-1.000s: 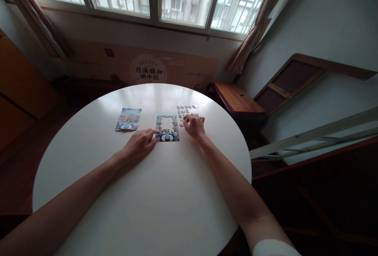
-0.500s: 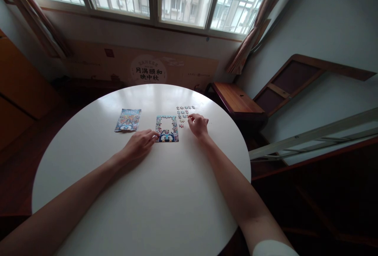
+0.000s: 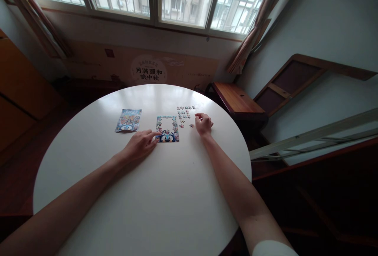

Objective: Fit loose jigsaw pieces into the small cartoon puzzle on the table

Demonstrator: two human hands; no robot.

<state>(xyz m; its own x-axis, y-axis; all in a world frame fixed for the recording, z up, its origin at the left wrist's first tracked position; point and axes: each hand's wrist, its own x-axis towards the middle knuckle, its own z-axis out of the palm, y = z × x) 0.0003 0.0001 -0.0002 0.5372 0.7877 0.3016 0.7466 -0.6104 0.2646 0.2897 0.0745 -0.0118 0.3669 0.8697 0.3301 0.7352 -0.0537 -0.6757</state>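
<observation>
a: where is the half-built rectangular cardboard jigsaw puzzle [image 3: 167, 128] to be found?

b: it is laid flat on the round white table [image 3: 165, 204], toward twelve o'clock from the person and well in from the far rim.

a: why is the left hand [image 3: 140, 143] placed as it is?

b: it is laid palm-down at the puzzle's seven o'clock, with the fingers stretched out, close together, and nothing held. the index tip is touched to the lower left corner. it may be judged that the puzzle is being steadied against sliding.

a: and the right hand [image 3: 203, 124]?

b: it is rested at the puzzle's three o'clock, apart from it, with the fingers curled inward into a loose fist. whether a piece is pinched inside cannot be told. one small single piece [image 3: 191, 125] is seen just beside the knuckles, at the hand's nine o'clock.

a: what else is set about?

b: small scattered loose pieces [image 3: 184, 111] are spread singly at the puzzle's one o'clock, none stacked, presumably so that each can be seen. a colourful printed flat packet [image 3: 128, 120] is laid at the puzzle's nine o'clock, apart from it.

a: how is the puzzle itself made up?

b: a multicoloured border is closed all round. the bottom band is filled with a blue-and-white cartoon face, while the upper middle is left open and the white table is seen through it.
</observation>
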